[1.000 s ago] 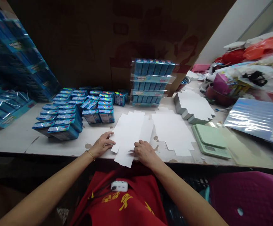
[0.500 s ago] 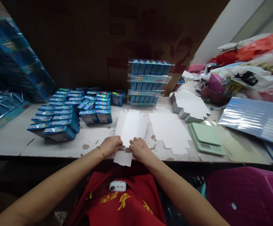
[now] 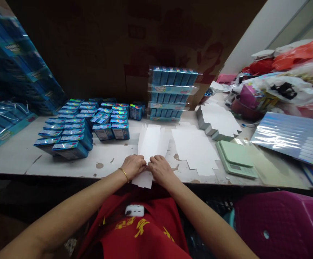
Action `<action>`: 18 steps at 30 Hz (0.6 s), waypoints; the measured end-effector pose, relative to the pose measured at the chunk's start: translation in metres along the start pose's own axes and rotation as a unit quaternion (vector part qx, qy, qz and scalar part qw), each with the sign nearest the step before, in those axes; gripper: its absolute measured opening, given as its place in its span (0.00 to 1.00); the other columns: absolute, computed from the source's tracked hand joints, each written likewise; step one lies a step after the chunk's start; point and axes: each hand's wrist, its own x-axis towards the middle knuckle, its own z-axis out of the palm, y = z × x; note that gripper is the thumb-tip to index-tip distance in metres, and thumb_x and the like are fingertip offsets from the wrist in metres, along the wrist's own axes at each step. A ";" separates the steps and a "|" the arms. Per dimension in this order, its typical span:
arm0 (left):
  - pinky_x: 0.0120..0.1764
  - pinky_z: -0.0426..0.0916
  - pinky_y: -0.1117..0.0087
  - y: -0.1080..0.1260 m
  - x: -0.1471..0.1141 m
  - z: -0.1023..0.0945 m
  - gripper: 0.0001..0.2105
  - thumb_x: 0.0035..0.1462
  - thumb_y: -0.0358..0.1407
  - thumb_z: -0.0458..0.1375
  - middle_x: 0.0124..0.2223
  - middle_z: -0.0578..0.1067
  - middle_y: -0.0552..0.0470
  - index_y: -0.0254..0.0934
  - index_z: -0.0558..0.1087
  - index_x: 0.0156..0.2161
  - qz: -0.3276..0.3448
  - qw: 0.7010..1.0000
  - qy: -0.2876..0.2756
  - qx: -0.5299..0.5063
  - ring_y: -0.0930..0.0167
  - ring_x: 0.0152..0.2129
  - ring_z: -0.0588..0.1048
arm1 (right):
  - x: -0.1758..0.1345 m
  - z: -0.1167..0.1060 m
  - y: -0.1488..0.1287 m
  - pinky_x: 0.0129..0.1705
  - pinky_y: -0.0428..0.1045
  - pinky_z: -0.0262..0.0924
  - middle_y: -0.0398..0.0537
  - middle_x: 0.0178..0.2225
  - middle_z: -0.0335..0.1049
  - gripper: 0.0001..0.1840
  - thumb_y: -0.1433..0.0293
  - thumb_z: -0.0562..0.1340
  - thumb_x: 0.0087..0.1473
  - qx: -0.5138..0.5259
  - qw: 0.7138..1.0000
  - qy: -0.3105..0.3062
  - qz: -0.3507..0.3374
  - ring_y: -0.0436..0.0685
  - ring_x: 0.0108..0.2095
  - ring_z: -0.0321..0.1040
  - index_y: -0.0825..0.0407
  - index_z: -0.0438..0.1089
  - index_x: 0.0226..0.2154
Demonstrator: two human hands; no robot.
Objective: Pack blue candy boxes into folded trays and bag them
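A white cardboard box blank [image 3: 151, 142] lies partly folded at the table's front, its long side walls raised. My left hand [image 3: 133, 167] grips its near left corner, fingers closed on the card. On the near right corner, my right hand [image 3: 160, 168] pinches the card in the same way. Between and below both hands, an end flap of the blank hangs past the table edge. Just right of it lies a flat, unfolded white box blank [image 3: 194, 145]. The fingertips partly hide the small corner tabs.
Small blue boxes [image 3: 71, 150] stand in rows on the left. Wrapped blue packs [image 3: 169, 97] are stacked at the back. To the right are a pile of white blanks [image 3: 218, 118], a green scale [image 3: 237, 158] and a shiny sheet [image 3: 291, 136]. A magenta stool [image 3: 280, 223] stands below.
My hands have come closer together at the near end of the blank. My left hand moved right, and the blank's left side wall has swung further inward.
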 end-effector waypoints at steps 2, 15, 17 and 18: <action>0.27 0.59 0.72 0.002 0.000 0.001 0.12 0.55 0.38 0.48 0.30 0.71 0.51 0.39 0.73 0.30 0.002 1.000 -0.001 -0.005 0.70 0.28 0.70 | -0.022 0.005 -0.011 0.54 0.61 0.42 0.55 0.52 0.57 0.28 0.61 0.60 0.47 0.019 0.997 0.080 0.000 0.65 0.55 0.46 0.54 0.60 0.50; 0.27 0.59 0.74 0.012 -0.004 -0.005 0.12 0.54 0.35 0.47 0.28 0.71 0.52 0.38 0.72 0.26 0.058 0.997 -0.027 -0.036 0.73 0.25 0.70 | -0.037 0.064 -0.007 0.55 0.65 0.46 0.51 0.57 0.49 0.34 0.81 0.50 0.45 0.156 0.948 0.275 0.018 0.63 0.60 0.27 0.55 0.46 0.57; 0.27 0.59 0.74 0.006 -0.002 -0.012 0.14 0.55 0.36 0.46 0.28 0.71 0.53 0.37 0.72 0.25 0.083 0.994 -0.043 -0.065 0.74 0.24 0.69 | -0.034 0.066 -0.009 0.55 0.65 0.47 0.49 0.56 0.53 0.34 0.82 0.47 0.45 0.200 0.927 0.316 0.035 0.61 0.60 0.31 0.52 0.47 0.57; 0.28 0.59 0.75 0.002 -0.001 -0.016 0.16 0.56 0.37 0.45 0.28 0.72 0.53 0.37 0.72 0.25 0.099 0.990 -0.056 -0.086 0.74 0.24 0.69 | -0.033 0.067 -0.011 0.55 0.65 0.48 0.48 0.55 0.54 0.34 0.83 0.47 0.46 0.219 0.915 0.335 0.048 0.61 0.60 0.32 0.50 0.47 0.56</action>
